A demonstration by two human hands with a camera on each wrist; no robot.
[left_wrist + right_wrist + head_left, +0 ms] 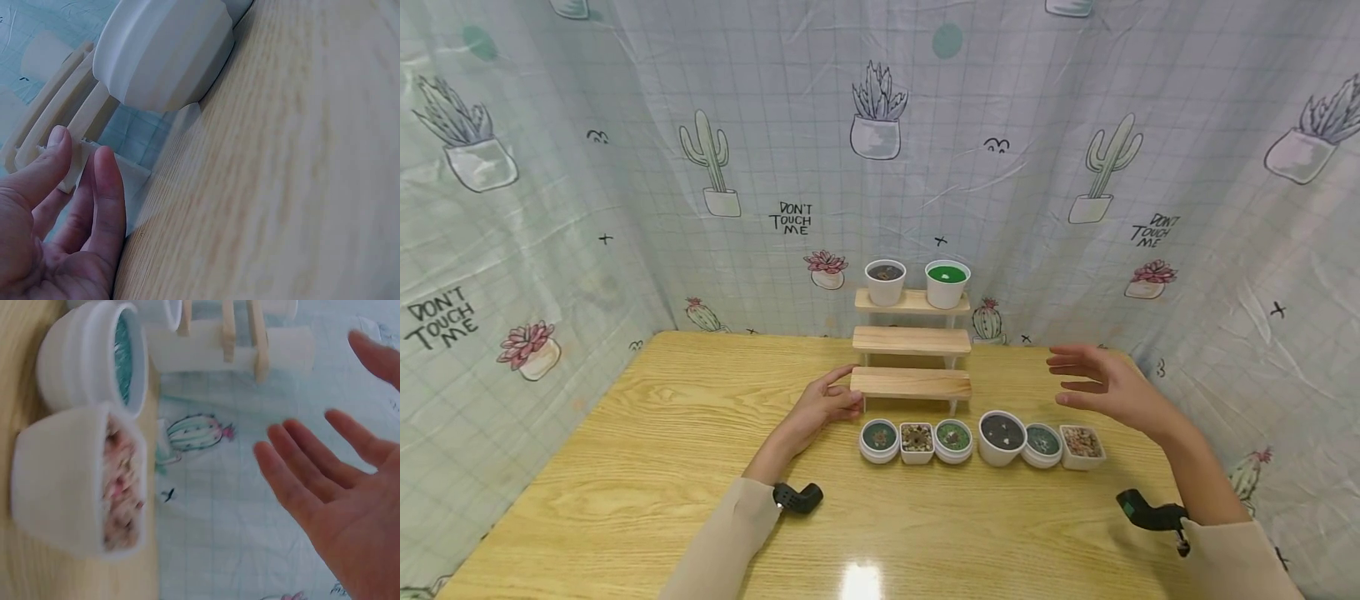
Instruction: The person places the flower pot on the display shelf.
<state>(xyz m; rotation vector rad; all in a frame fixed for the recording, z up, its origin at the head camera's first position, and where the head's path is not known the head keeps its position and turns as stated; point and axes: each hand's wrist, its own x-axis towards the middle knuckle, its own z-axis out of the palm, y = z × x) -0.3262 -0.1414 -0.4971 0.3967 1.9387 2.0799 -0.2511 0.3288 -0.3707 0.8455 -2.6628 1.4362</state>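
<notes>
My left hand (pixel 817 408) is at the left end of the lowest step of a three-tier wooden display stand (pixel 912 382). In the left wrist view, thumb and fingers of that hand (pixel 69 215) bend around the end of the stand (pixel 99 111) and grip it. Two white pots stand on the top tier, one with dark filling (pixel 885 292), one with green (pixel 947 293); the lower two tiers are bare. My right hand (pixel 1105 387) hovers right of the stand, fingers apart and holding nothing. The right wrist view shows this hand (pixel 337 487) beyond a square pebble-filled pot (pixel 59 478).
Several small white pots line the table (pixel 700 467) before the stand, among them a larger dark-filled pot (pixel 1002 442), a round teal-filled pot (pixel 1042 446) and a square pebble pot (pixel 1082 450). A cactus-print curtain (pixel 760 167) hangs behind and at both sides.
</notes>
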